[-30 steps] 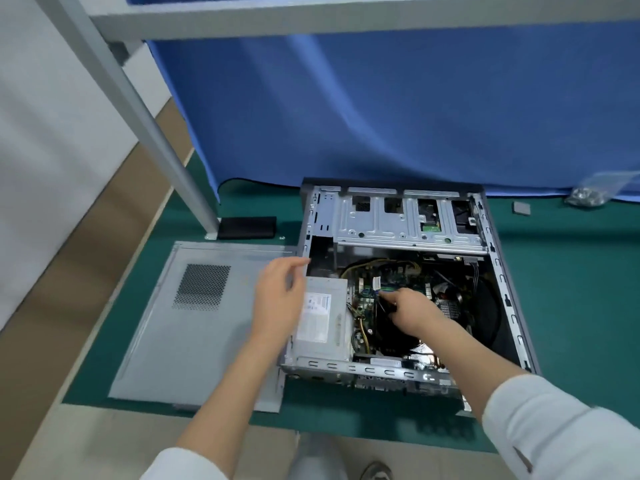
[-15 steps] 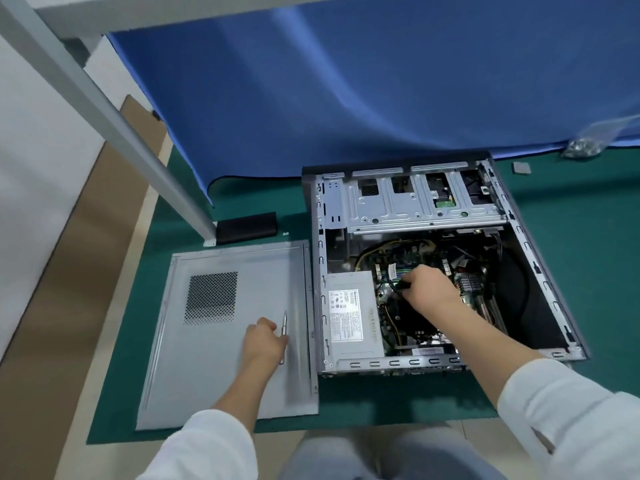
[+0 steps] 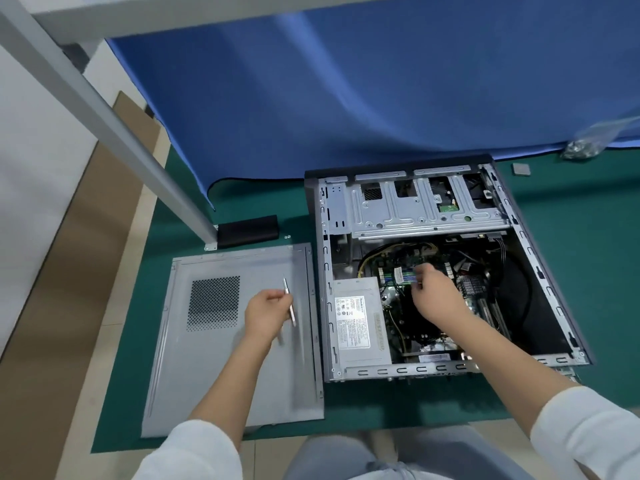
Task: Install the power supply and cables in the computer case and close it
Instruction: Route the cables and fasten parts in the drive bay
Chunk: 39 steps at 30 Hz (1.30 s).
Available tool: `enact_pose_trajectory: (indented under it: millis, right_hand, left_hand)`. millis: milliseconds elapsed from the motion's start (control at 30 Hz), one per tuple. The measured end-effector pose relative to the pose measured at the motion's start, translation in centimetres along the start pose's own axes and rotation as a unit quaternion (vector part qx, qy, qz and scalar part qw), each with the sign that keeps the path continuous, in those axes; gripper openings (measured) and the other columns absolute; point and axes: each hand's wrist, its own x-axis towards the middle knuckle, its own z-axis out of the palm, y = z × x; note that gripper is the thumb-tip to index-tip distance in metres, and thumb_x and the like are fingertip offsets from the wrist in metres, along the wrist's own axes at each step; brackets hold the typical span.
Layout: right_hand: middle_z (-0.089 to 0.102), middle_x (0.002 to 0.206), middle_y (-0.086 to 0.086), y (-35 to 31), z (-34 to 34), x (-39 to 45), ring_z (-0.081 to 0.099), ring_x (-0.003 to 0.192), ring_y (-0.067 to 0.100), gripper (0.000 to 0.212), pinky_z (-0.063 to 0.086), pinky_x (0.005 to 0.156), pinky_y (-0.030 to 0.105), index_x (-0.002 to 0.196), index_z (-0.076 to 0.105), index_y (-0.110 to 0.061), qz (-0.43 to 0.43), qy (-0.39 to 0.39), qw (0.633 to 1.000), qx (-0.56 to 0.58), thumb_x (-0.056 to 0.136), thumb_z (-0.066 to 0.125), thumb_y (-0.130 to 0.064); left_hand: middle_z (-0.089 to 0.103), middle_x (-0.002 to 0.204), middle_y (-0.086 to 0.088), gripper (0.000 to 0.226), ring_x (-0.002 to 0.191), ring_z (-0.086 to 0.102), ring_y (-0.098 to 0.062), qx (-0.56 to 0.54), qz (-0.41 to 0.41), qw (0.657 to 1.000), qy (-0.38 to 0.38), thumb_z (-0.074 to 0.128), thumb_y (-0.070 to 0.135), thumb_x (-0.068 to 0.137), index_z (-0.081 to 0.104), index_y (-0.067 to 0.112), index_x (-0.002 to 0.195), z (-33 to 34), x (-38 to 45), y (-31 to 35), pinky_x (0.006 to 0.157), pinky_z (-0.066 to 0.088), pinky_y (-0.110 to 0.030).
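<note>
- Case (image 3: pixel 540 271) lies on its side on the green surface (image 3: pixel 588 306), open face up, right of centre. Its long axis runs near to far.
- PSU (image 3: pixel 360 320) sits inside the case in the near-left corner, label up, long axis also near to far. It looks seated in its bay.
- Side panel (image 3: pixel 214 358) lies flat on the surface, just left of the case, its right edge beside the case's left wall, long axis parallel to the case.
- Left hand (image 3: pixel 265 313) hovers over the panel's right half, fingers curled round a slim screwdriver (image 3: pixel 289 301). The tool's axis runs near to far, tip pointing far.
- Right hand (image 3: pixel 434 296) reaches into the case, just right of the PSU, over the motherboard (image 3: pixel 398 271). Fingers are bent and pointing far-left at the board. They seem to pinch a small connector or cable, but what they hold is hidden, so I cannot tell.
- Yellow and black cables (image 3: pixel 374 252) loop along the far edge of the board, just beyond the right hand's fingertips.
- Judgement: cabling step is in hand. The PSU lies right of the left hand, with the case wall between. The right hand is nearer the cables; the left is nearer the panel, for closing later.
- Bag of screws (image 3: pixel 585 147) lies far right, well apart from both hands.
</note>
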Motion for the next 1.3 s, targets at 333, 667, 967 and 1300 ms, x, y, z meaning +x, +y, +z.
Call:
enact_pose_trajectory:
  millis: [333,667,967,1300]
  right_hand:
    - [0.057,0.116,-0.025,-5.9,-5.1,-3.6,0.057,0.095,-0.003,0.076,0.048,0.077,0.015,0.142,0.017,-0.058,-0.402,-0.003,0.915,0.028,0.092,0.055,-0.015]
    - [0.065,0.084,-0.012,-4.7,-3.9,-4.3,0.053,0.061,0.0,0.009,0.042,0.055,0.023,0.104,0.051,-0.031,-0.291,0.05,0.95,0.102,0.096,0.047,-0.033]
    - [0.057,0.104,0.0,-6.9,-2.3,-2.1,0.047,0.114,0.019,0.016,0.04,0.095,0.037,0.088,0.049,-0.022,-0.319,0.023,0.946,0.044,0.088,0.05,-0.007]
    - [0.031,0.152,0.005,-9.9,-1.3,8.0,0.014,0.145,0.02,0.028,0.009,0.119,0.037,0.115,0.047,-0.013,-0.356,0.002,0.926,-0.127,0.101,0.031,-0.031]
  left_hand:
    - [0.068,0.071,0.002,0.015,0.065,0.062,-0.01,-0.11,0.101,0.968,-0.199,0.059,0.007,0.086,0.069,0.017,0.082,2.4,-6.9,11.6,0.063,0.052,-0.02]
    - [0.074,0.085,-0.003,0.033,0.075,0.069,-0.01,-0.228,0.089,0.954,-0.176,0.076,0.016,0.078,0.062,0.016,0.108,1.5,-7.5,10.1,0.07,0.054,-0.019]
    - [0.064,0.09,0.0,0.013,0.073,0.06,-0.009,-0.106,0.054,0.99,-0.077,0.059,0.014,0.092,0.063,0.016,0.105,0.4,-4.5,5.0,0.071,0.052,-0.018]
    - [0.068,0.105,-0.008,0.014,0.103,0.062,-0.028,0.078,0.068,0.994,-0.038,0.056,0.012,0.092,0.065,0.014,0.103,0.9,4.9,5.3,0.089,0.051,-0.035]
